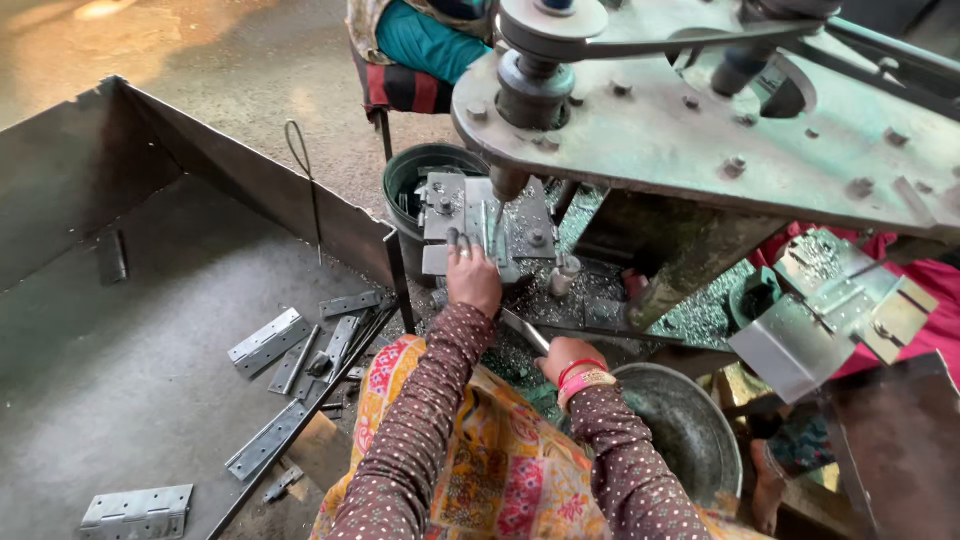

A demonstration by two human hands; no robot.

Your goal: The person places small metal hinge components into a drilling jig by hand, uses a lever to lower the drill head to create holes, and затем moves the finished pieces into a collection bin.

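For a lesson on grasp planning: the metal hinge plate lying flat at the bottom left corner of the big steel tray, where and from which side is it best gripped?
Probably across the short width of the hinge plate, pinching its two long edges from above. It lies flat on the tray floor with bare space around it, so a top approach looks unobstructed; being thin, one edge may need tipping up first.

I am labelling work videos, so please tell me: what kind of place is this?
Probably a small metal workshop: a drill press stands over a jig, finished hinges lie in a sheet-metal bin, and metal shavings cover the bench.
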